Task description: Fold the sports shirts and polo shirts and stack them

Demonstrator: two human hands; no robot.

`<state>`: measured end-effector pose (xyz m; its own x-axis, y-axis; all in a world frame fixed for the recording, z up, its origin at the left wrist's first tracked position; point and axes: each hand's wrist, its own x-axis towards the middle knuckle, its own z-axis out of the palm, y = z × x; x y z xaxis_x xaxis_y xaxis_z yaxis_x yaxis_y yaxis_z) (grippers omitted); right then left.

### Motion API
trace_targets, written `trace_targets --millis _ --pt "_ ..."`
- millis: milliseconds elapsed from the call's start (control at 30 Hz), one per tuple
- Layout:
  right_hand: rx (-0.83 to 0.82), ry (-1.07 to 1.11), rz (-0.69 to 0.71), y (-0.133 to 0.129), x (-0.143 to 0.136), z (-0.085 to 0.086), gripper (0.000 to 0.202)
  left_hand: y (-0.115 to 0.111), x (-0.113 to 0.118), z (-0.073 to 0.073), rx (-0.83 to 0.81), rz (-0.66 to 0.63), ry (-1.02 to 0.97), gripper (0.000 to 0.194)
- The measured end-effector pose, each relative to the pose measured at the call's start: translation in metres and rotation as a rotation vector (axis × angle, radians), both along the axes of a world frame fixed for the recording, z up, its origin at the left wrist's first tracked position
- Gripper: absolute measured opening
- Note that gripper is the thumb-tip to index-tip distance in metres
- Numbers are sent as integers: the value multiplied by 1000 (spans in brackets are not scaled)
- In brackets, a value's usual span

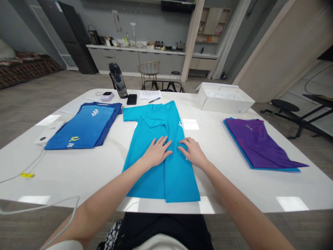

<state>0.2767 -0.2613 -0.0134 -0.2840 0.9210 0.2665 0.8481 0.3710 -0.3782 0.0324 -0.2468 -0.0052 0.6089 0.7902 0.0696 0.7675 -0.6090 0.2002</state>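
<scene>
Your left hand [158, 152] lies flat on the turquoise shirt [153, 166], fingers spread, and your right hand [191, 152] rests at its right edge, fingers loosely curled; neither grips anything. The shirt lies on the white tabletop [215, 187] right in front of you, one side folded over toward the middle. Taking that shirt as the landmark, the white box [226, 100] sits beyond it to the right, its lid up, with something pale inside (too unclear to name). Beyond the shirt to the left stands a dark-lidded bottle [119, 81], clear enough to see into, near a black phone [131, 99]. The shirt has a small white logo near its right edge. Left of it, the blue shirts [80, 126] carry a white emblem and a yellow mark; right of it, the purple shirt [256, 142] has a faint logo. Just past it, a printed sheet [150, 94] is unreadable.
</scene>
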Motion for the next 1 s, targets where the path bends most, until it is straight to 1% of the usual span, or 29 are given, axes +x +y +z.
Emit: trace_targets --millis 67,133,267,333,433,533,600,667,767,833,867,933,1000 --pt "18 13 -45 30 0 -6 29 20 1 0 -22 47 -22 61" --pt "34 48 -96 56 1 -11 29 49 -2 2 -30 129 -67 59" --pt "29 168 -163 92 5 -21 29 123 -16 9 10 346 -161 50" --pt "29 209 -184 110 6 -23 30 160 -23 11 29 453 -174 48" --pt "54 228 -212 151 6 -19 30 206 -30 13 47 594 -132 45" --pt "56 214 -229 209 2 -8 30 238 -33 10 27 660 -50 43" --pt "15 187 -253 252 -5 0 33 253 -33 5 9 667 -13 41" --pt "-41 150 -291 292 -15 4 41 264 -33 -3 11 669 -6 37" --pt "-109 92 -343 336 -29 1 51 270 -35 -13 29 677 -27 32" --pt "-141 50 -362 355 -34 -5 51 270 -38 -15 33 669 -41 30" --pt "-150 26 -363 361 -35 -8 49 270 -40 -14 32 656 -50 30" --pt "-143 -9 -355 369 -32 -14 39 270 -44 -7 24 605 -82 30" --pt "-83 0 -355 373 -26 -18 29 273 -47 5 37 537 -120 30"
